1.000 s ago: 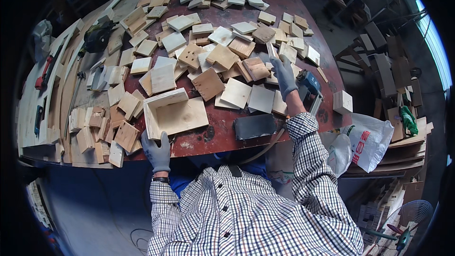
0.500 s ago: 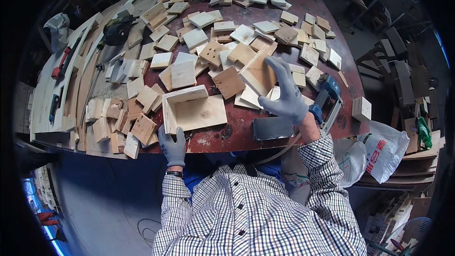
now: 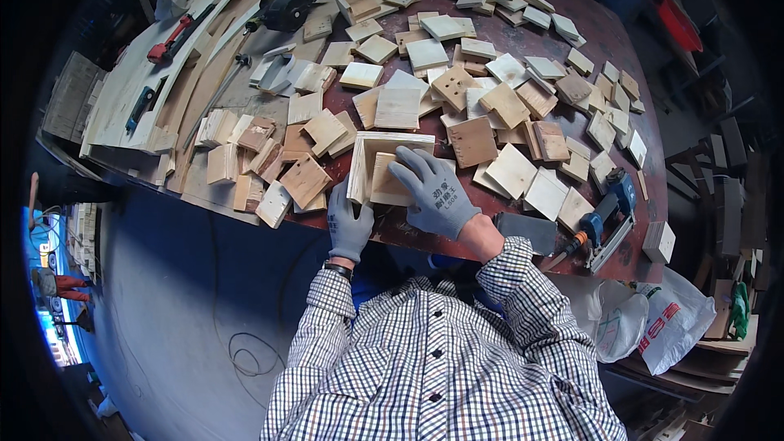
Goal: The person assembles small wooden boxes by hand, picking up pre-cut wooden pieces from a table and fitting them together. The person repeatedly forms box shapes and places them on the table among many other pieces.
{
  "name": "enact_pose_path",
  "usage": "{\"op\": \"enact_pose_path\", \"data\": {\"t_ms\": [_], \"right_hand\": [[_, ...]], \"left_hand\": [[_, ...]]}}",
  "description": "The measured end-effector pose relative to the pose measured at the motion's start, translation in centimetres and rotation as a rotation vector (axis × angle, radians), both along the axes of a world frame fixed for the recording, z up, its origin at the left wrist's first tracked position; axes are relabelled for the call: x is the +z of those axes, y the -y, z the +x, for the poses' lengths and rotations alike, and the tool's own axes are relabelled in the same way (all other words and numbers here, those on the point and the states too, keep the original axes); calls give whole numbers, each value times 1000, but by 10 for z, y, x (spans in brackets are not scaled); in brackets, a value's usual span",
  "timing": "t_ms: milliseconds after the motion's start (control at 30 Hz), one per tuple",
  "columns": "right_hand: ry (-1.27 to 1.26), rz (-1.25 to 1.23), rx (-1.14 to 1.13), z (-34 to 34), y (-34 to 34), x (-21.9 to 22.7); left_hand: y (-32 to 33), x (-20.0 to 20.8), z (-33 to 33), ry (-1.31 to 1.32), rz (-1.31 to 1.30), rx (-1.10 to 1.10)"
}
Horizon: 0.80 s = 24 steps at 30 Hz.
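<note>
At the table's near edge stands an open wooden corner piece made of joined plywood boards. My left hand in a grey glove is closed round its left side near the bottom, thumb in front. A small wooden board sits upright inside the corner piece. Against that board my right hand, also gloved in grey, presses with its fingers over the top and side. The right palm is hidden, and so is the board's lower contact. Loose wooden blocks lie just beyond my hands.
A blue nail gun with a hose lies at the right, beside a dark flat block. A black power tool, a red tool and long boards are at the left. Plastic bags hang off the right edge.
My right hand has brought a wooden board from the pile leftward into the corner piece. The whole view has shifted, with the table now further right.
</note>
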State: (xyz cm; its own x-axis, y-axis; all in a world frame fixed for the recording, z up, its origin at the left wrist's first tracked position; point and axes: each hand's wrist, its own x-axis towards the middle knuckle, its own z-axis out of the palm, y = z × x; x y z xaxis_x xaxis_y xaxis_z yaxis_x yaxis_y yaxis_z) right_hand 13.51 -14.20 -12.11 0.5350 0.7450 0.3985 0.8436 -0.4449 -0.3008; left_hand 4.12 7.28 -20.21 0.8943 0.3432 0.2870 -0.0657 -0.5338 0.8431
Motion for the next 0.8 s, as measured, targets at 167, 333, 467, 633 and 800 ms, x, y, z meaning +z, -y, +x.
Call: {"op": "enact_pose_path", "data": {"t_ms": [167, 333, 467, 633, 800], "right_hand": [[-155, -206, -21, -2, -10, 15], [-102, -338, -14, 7, -23, 14], [-184, -554, -18, 17, -35, 39], [-294, -995, -180, 17, 24, 94], [-253, -874, -328, 25, 108, 133]], "left_hand": [[3, 14, -1, 28, -33, -4], [-1, 20, -2, 109, -172, -68], [3, 15, -1, 83, 166, 34], [6, -2, 2, 53, 313, 82], [8, 1, 1, 119, 287, 100]]}}
